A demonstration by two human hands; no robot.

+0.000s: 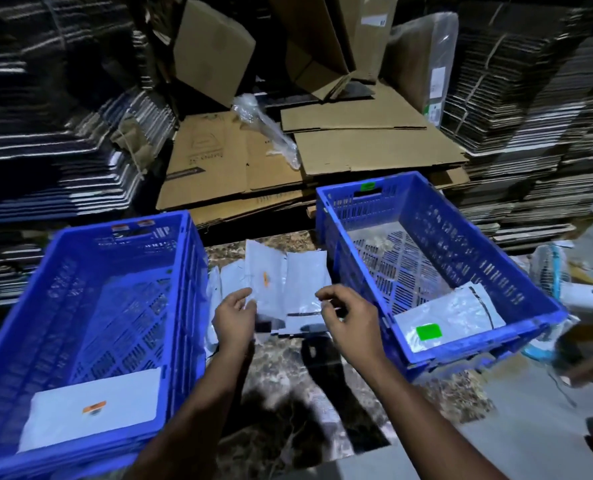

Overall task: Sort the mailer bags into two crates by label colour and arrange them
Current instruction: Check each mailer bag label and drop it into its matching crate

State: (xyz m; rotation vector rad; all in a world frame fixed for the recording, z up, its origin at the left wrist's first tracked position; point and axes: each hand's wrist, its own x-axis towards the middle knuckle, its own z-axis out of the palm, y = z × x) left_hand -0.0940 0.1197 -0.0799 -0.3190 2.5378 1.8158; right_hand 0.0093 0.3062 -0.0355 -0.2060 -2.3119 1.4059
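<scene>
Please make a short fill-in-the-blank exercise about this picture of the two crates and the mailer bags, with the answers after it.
1. The bag in the left crate carries an ______ label.
2. The bag with the green label lies in the ______ crate.
3. The unsorted bags lie on the floor ______ the two crates.
4. Both crates are ______ in colour.

Missing words: orange; right; between; blue

Two bare forearms, uncovered from the lower frame edge to the wrists. Left hand (234,318) and right hand (345,318) ungloved. No sleeves, seemingly no rings or watch, though dim, blurred light hides detail.
</scene>
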